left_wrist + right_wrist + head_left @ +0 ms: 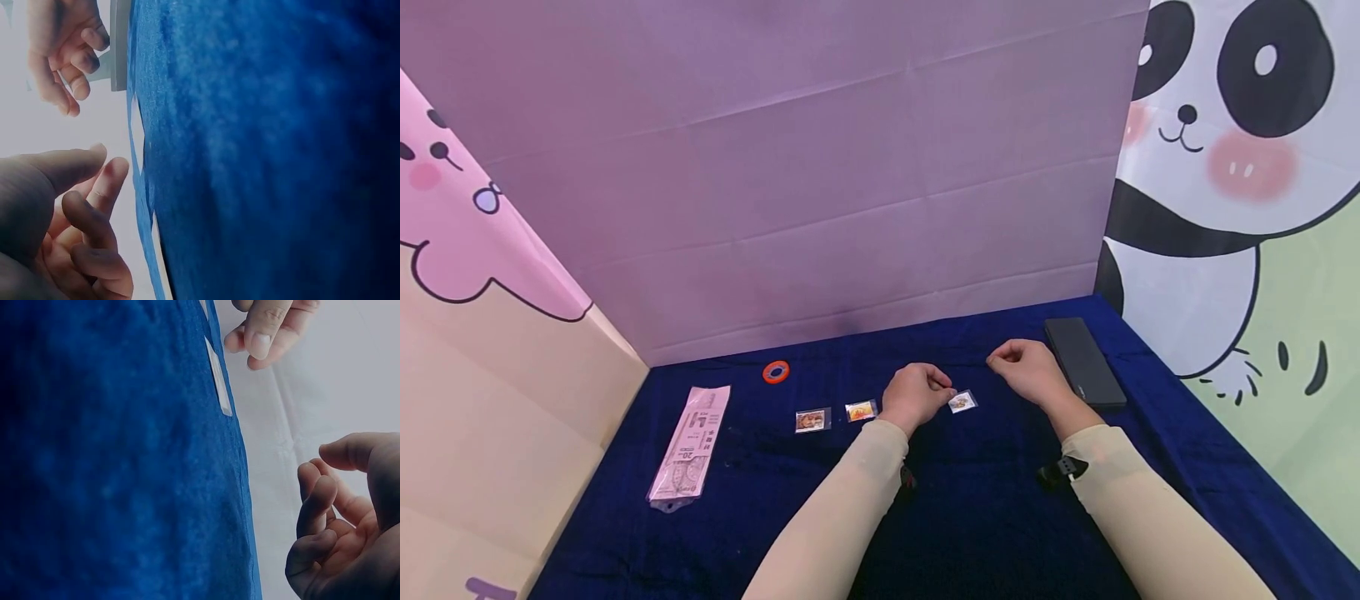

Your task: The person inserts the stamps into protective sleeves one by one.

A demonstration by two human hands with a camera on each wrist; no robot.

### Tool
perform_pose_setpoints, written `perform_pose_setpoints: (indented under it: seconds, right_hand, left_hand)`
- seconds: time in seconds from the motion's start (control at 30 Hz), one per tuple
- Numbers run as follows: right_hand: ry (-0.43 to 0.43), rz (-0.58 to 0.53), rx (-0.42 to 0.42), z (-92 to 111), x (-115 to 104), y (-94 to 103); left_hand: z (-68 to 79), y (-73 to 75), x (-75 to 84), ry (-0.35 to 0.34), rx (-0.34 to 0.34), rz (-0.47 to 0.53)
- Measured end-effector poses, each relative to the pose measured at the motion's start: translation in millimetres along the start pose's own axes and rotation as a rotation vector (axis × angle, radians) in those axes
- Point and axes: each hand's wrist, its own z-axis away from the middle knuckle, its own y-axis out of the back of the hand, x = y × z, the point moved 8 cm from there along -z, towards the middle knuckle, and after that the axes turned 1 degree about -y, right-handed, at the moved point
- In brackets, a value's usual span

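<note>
A small stamp-like card (963, 402) in a clear sleeve lies on the dark blue cloth, its left corner right by the fingertips of my left hand (916, 393). Seen from the left wrist, that hand (81, 231) has thumb and index finger close together just over the cloth, with nothing between them. My right hand (1028, 369) hovers to the right of the card, fingers loosely curled. The right wrist view shows a gap between its thumb and fingers (340, 512). To the left lie two more sleeved cards, an orange-yellow one (861, 410) and a brownish one (812, 420).
A black flat case (1085, 361) lies beyond the right hand at the right edge. At the left are an orange-red tape ring (776, 372) and a pink plastic packet (691, 446). Fabric walls, one with a panda print (1225, 167), border the blue cloth (977, 517).
</note>
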Motion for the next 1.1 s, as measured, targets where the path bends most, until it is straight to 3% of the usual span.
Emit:
perform_pose_setpoints:
  seconds: [0.2,0.6,0.87,1.1]
  right_hand:
    - [0.007,-0.006,-0.011,-0.5,-3.7,-4.0]
    - [0.035,-0.006,-0.021,0.2,-15.4,-5.4]
    - [0.078,0.049,-0.062,4.5,-21.3,-6.6]
    - [0.107,0.077,-0.071,17.0,-24.1,1.2]
  left_hand:
    - [3.4,7.4,-8.4,0.003,-0.009,0.017]
    - [12.6,42.7,-31.9,-0.034,0.037,0.06]
    - [25.6,57.2,-46.0,-0.067,0.062,-0.008]
    - [36.5,76.0,-45.5,-0.114,0.109,-0.081]
